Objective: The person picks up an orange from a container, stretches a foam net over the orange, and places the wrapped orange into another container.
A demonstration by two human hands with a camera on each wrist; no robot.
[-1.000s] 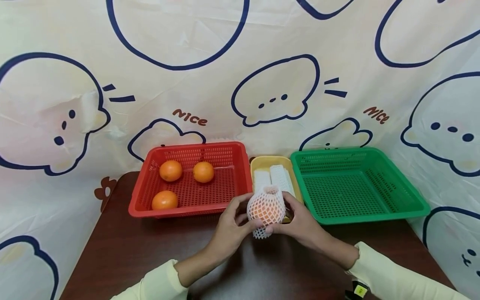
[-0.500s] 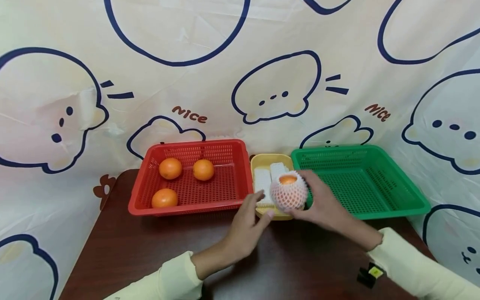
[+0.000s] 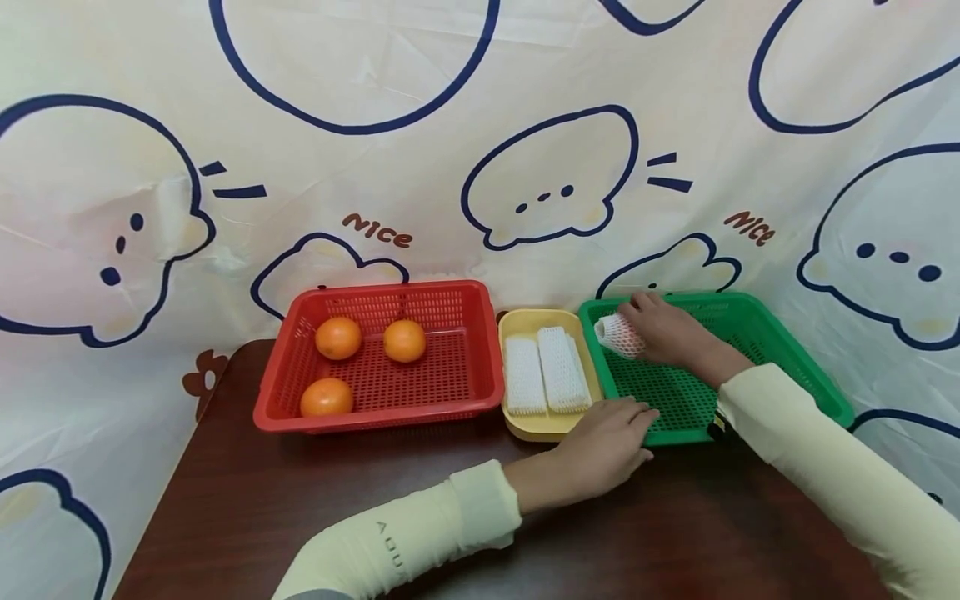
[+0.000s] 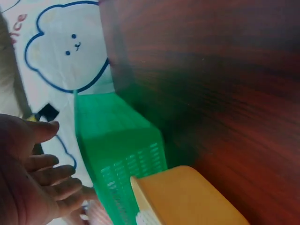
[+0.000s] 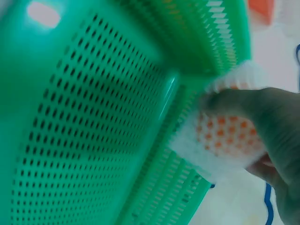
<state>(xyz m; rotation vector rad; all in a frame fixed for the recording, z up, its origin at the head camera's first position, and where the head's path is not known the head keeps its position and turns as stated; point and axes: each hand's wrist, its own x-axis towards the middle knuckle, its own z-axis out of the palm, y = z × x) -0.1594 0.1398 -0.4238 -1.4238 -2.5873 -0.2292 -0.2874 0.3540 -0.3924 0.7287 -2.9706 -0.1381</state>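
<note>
Netted orange [image 3: 619, 336] in right hand [image 3: 666, 331]; green basket [image 3: 750, 321] beneath.

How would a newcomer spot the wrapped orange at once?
Find the green basket, the rightmost container on the table. Near its left end, the right hand holds the wrapped orange. Unlike the three bare oranges in the red basket, it wears a white foam net.
</note>
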